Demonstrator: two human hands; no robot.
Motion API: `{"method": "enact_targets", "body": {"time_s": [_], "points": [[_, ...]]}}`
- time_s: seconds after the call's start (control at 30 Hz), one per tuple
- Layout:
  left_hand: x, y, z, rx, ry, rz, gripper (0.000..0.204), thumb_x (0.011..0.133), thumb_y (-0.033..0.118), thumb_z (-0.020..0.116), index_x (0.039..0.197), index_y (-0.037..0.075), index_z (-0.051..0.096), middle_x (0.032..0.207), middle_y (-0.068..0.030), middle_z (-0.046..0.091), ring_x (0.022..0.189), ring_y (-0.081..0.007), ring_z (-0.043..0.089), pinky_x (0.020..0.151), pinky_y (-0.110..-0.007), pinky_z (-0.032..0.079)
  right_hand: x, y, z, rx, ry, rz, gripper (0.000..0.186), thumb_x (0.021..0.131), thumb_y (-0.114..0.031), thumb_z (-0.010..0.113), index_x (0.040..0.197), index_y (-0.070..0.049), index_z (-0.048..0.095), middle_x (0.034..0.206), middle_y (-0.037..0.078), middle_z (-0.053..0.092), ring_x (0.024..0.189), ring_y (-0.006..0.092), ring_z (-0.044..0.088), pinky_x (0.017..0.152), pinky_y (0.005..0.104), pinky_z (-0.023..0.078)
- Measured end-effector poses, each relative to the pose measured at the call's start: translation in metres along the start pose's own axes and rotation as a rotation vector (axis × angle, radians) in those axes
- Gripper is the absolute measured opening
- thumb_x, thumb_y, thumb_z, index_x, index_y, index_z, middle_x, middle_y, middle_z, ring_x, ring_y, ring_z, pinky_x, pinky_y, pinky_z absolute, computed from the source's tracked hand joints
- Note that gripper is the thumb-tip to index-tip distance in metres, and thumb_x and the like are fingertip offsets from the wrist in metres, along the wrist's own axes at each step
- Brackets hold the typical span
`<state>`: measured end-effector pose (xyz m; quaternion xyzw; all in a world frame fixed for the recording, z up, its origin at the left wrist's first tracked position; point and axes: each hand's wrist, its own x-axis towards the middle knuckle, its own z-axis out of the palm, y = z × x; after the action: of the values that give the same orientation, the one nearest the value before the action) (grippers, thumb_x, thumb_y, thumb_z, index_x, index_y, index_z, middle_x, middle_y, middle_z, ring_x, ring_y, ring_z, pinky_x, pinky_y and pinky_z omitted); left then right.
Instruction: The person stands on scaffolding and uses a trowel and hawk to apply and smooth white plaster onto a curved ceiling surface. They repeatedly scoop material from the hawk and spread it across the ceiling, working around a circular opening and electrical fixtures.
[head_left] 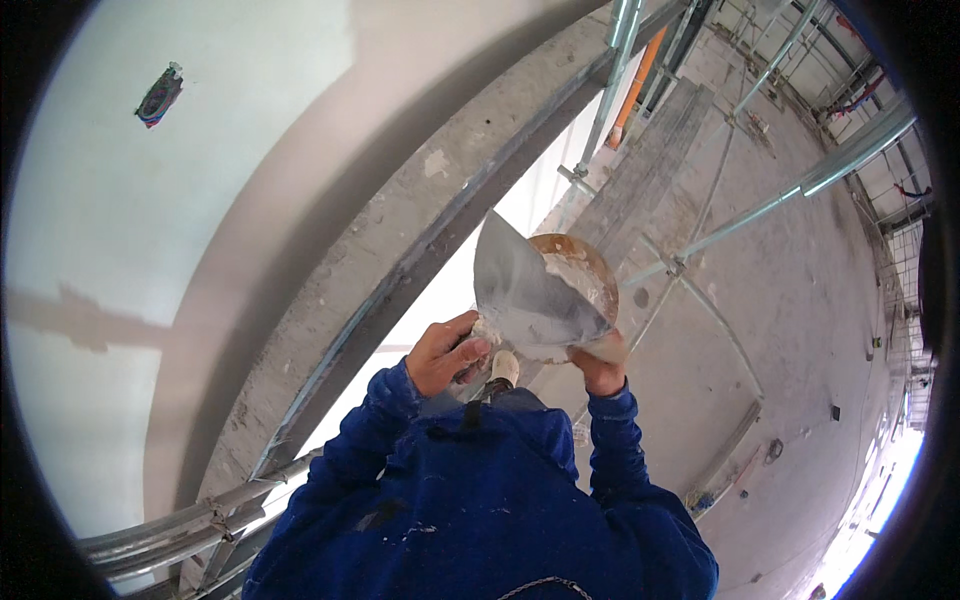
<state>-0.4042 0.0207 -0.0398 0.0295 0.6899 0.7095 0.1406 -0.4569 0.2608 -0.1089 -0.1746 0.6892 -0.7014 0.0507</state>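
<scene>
Concrete floor (800, 340) spreads below as I watch the left hand (440, 355) curled closed on one corner of a grey blade (522, 288) over a plaster-smeared brown disc (588, 255), while I can't tell what the half-curled right hand (602, 371) by its other corner holds, nor read its blurred surface.

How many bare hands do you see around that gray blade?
2: the left hand at the lower left corner of the gray blade, and the right hand below its right end. Some fingers are hidden.
</scene>
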Motion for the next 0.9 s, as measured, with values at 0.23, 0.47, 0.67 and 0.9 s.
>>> {"method": "enact_targets", "body": {"time_s": [0.23,0.47,0.67,0.9], "points": [[-0.012,0.015,-0.031,0.304,0.213,0.195,0.029,0.086,0.025,0.049,0.096,-0.002,0.051,0.067,-0.0087,0.054,0.056,-0.016,0.053,0.052,-0.027,0.042,-0.006,0.014,0.011,0.58,0.517,0.383,0.034,0.069,-0.007,0.057,0.101,-0.003,0.047,0.086,0.008,0.053,0.081,0.0225,0.055,0.071,0.0322,0.046],[-0.004,-0.002,-0.044,0.693,0.419,0.6,0.042,0.074,0.012,0.06,0.113,0.002,0.049,0.083,-0.0147,0.054,0.07,-0.0251,0.056,0.062,-0.029,0.045,-0.006,-0.041,0.075,0.761,0.57,0.461,0.027,0.07,-0.013,0.056,0.094,-0.003,0.05,0.081,0.006,0.051,0.073,0.0175,0.052,0.064,0.0286,0.044],[-0.016,-0.007,-0.059,0.714,0.479,0.662,0.049,0.071,0.007,0.061,0.119,0.012,0.05,0.085,-0.0091,0.055,0.07,-0.0205,0.057,0.063,-0.029,0.047,0.0,-0.09,0.128,0.637,0.559,0.319,0.031,0.066,-0.012,0.054,0.095,-0.003,0.048,0.08,0.005,0.051,0.073,0.017,0.053,0.063,0.027,0.045],[-0.028,-0.016,-0.099,0.819,0.533,0.598,0.047,0.074,0.009,0.06,0.12,0.014,0.048,0.087,-0.0096,0.056,0.072,-0.025,0.056,0.061,-0.033,0.047,-0.013,-0.079,0.156,0.691,0.464,0.428,0.038,0.062,-0.006,0.056,0.098,-0.003,0.046,0.076,0.005,0.049,0.066,0.0174,0.052,0.058,0.0286,0.045]]}}
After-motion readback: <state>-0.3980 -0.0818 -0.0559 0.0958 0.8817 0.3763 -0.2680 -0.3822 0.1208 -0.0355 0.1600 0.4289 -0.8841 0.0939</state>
